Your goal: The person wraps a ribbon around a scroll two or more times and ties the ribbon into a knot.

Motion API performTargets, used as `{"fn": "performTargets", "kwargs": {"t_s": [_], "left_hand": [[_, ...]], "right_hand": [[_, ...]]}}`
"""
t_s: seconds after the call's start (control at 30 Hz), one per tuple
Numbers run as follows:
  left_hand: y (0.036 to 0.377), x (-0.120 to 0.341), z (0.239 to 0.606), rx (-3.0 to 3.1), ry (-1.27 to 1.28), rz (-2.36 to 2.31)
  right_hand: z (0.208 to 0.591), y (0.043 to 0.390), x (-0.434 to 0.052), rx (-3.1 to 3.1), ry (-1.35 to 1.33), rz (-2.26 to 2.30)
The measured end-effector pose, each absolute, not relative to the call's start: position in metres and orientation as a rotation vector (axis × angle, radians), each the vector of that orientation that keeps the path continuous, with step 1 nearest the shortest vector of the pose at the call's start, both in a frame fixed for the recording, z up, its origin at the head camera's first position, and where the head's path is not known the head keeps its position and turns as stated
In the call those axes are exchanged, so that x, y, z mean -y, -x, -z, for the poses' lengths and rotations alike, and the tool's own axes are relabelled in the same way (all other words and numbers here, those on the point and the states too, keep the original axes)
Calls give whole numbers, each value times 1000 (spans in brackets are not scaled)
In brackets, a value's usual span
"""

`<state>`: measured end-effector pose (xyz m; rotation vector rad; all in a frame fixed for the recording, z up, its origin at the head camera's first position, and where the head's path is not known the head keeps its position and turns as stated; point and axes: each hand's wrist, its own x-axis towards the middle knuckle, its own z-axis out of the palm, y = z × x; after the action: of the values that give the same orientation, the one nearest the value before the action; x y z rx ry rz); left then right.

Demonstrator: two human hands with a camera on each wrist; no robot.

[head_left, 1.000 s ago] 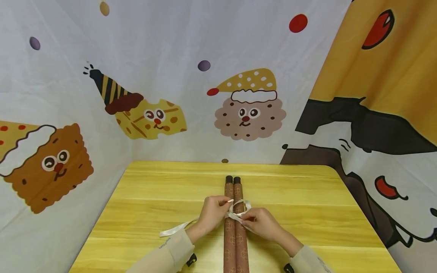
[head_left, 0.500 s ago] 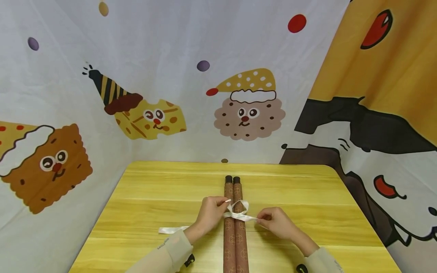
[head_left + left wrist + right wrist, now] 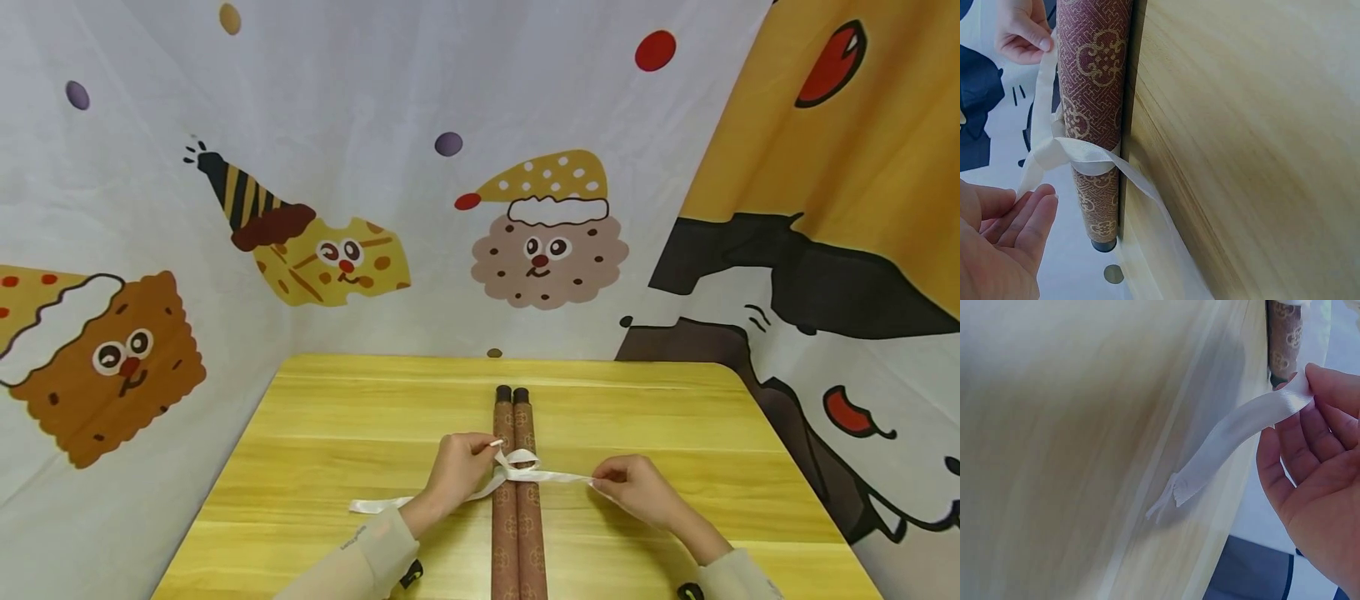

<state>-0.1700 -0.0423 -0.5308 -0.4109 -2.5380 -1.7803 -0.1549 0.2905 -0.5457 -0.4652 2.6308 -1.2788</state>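
Observation:
Two brown scrolls [image 3: 517, 533] with gold patterning and black end knobs lie side by side on the table. A white satin ribbon [image 3: 555, 477] goes around both, crossing on top with a small loop there. My left hand [image 3: 456, 468] pinches one part of the ribbon just left of the scrolls. To their right, my right hand [image 3: 637, 487] pinches another stretch between thumb and fingers, drawn out straight from the crossing. In the right wrist view the ribbon's frayed end [image 3: 1185, 487] hangs past those fingers. One loose tail [image 3: 371, 505] lies left, partly behind my left wrist.
The wood-grain table [image 3: 330, 417] reaches back to a white cloth wall [image 3: 360, 100] printed with cartoon snacks. An orange, black and white printed cloth [image 3: 847, 208] hangs on the right side.
My right hand has moved right, away from the scrolls, pulling its ribbon strand out straight. The loop on top has become smaller and flatter. My left hand has shifted slightly left.

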Motion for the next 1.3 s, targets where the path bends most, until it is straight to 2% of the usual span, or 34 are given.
{"fn": "performTargets", "kwargs": {"t_s": [0.43,0.77,0.93,1.3], "left_hand": [[170,45,533,2531,419,1724],[169,44,533,2517,424,1737],[168,43,532,2510,429,1733],[164,38,528,2457,451,1786]], "right_hand": [[550,155,-321,-2699,349,1206],[554,159,-328,-2770,398,1091],[544,159,-307,-2814,499,1101],[544,152,-218,-2824,706,1072]]}}
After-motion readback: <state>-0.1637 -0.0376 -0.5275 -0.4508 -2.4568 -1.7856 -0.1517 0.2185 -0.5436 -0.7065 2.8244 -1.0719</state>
